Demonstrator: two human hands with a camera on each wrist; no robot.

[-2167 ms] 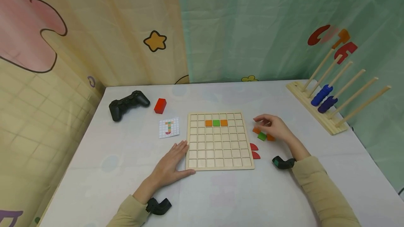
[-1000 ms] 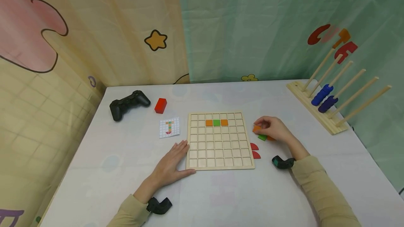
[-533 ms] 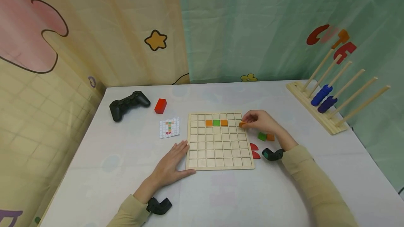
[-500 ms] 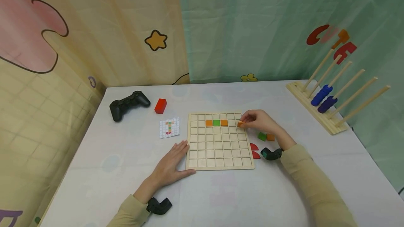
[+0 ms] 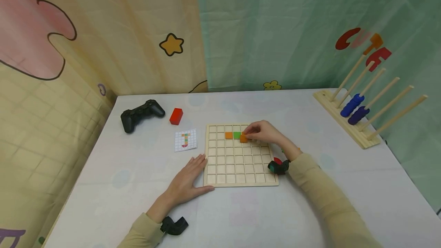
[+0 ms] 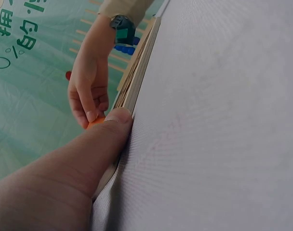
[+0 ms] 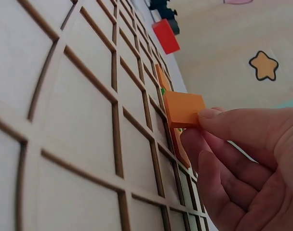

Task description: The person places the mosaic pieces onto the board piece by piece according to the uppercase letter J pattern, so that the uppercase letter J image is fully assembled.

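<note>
My right hand pinches an orange square tile between thumb and fingers, just above the wooden grid board. In the head view the held tile hangs near the right end of a row near the board's far side. An orange tile and a green tile show in that row; the held tile partly covers the row's right end. My left hand lies flat with straight fingers against the board's left edge, its thumb at the near corner.
A pattern card lies left of the board, with a red block and a black game controller beyond it. A red piece shows by the right wrist. A wooden peg stand with blue beads stands at the right.
My right hand has picked an orange tile from the loose pieces right of the board and carried it left over the grid. The left hand has stayed in place.
</note>
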